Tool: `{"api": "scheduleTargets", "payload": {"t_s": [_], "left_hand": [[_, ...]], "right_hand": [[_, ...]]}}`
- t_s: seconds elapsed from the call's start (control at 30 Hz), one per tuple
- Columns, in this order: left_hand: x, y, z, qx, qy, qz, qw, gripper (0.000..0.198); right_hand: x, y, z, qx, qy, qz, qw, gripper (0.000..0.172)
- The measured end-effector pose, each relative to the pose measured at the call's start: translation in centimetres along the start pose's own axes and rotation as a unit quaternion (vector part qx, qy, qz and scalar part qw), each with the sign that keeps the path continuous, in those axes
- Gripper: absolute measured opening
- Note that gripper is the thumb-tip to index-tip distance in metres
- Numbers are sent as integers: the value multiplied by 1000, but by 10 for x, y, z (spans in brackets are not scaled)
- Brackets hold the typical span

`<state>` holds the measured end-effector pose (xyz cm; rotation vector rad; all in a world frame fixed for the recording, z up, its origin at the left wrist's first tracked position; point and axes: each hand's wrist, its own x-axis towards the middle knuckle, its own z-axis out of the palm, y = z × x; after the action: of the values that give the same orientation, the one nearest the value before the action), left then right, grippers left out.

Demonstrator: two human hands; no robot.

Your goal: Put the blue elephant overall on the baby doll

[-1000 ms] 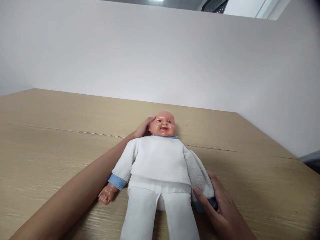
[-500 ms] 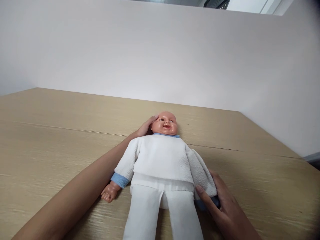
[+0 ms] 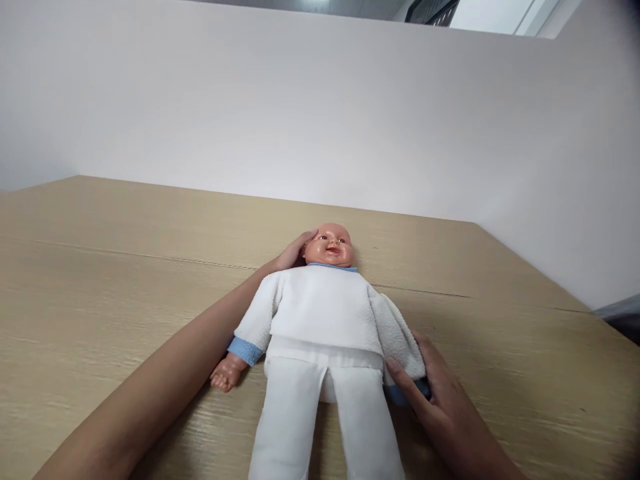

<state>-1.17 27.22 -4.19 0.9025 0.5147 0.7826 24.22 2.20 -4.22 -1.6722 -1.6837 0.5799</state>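
Note:
A baby doll (image 3: pixel 325 310) lies on its back on the table, head away from me. It wears a white fleece top with blue trim and white trousers. My left hand (image 3: pixel 295 250) is against the left side of the doll's head (image 3: pixel 329 245), thumb on it and the other fingers hidden behind. My right hand (image 3: pixel 433 387) is closed around the lower end of the doll's right-side sleeve (image 3: pixel 400 333), near the blue cuff (image 3: pixel 397 395). The doll's hand on that side is hidden. Its other hand (image 3: pixel 229 372) shows beyond a blue cuff, beside my left forearm.
The wooden table (image 3: pixel 125 293) has a seam running across it. A pale wall (image 3: pixel 300 107) rises behind its far edge, with an opening along the top. Something dark (image 3: pixel 623 317) stands past the table's right edge.
My view has shifted slightly. Both hands keep their places on the doll, and its pose looks the same.

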Motion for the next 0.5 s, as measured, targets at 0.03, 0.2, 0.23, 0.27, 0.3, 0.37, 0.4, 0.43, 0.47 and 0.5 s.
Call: {"api": "scheduleTargets", "payload": {"t_s": [0.03,0.2,0.23,0.27,0.3,0.37,0.4,0.43,0.47,0.5], "left_hand": [[-2,2,0,10,-4,-6,1000,57],[-24,26,-5,184,153,71,968,50],[-32,32,-4,227,189,106,949,47],[-42,37,0,268,211,142,929,43],[-53,42,7,306,219,174,910,39],[-83,47,35,379,223,240,865,29],[-102,47,55,402,219,262,849,25],[-125,45,78,417,213,290,835,23],[-151,42,103,435,191,310,823,22],[-180,37,128,459,158,316,815,20]], "right_hand": [[0,1,1,0,-2,1,1000,57],[0,15,3,4,37,9,999,79],[1,17,3,5,54,11,998,85],[2,18,1,5,72,9,997,87],[3,16,-2,1,90,0,996,86],[4,4,-10,-6,135,-49,990,76],[2,-6,-16,2,162,-84,983,69],[-1,-19,-23,22,189,-118,975,62],[-7,-32,-31,53,221,-145,963,54],[-15,-46,-40,92,250,-161,950,49]]}}
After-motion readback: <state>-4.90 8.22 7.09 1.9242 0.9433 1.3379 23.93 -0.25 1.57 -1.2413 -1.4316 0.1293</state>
